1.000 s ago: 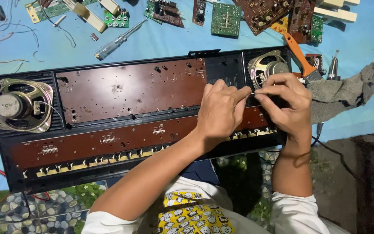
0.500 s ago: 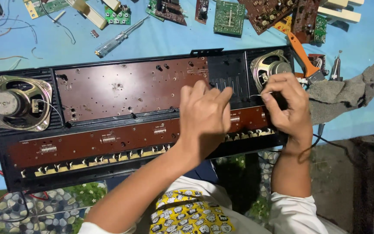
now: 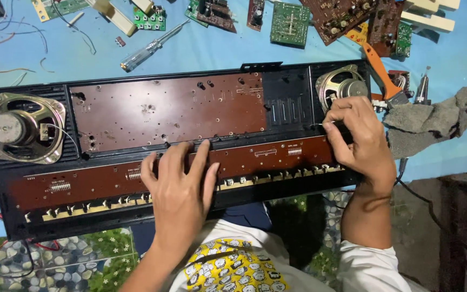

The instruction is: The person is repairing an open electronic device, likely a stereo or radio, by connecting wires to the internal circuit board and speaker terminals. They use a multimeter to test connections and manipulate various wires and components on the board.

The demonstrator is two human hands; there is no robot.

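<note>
Casing: black opened keyboard casing on a blue sheet, brown boards inside, a speaker at each end.
Right hand: pinching a thin wire below the right speaker.
Left hand: open, flat on the lower board.
Change: left hand has moved left, off the wire.

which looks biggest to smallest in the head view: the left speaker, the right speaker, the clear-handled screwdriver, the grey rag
1. Grey rag, broadest patch.
2. Left speaker, nearly as big; close call with the rag.
3. Right speaker, clearly smaller, partly covered by the right hand.
4. Clear-handled screwdriver, long but thin, least area.
</note>
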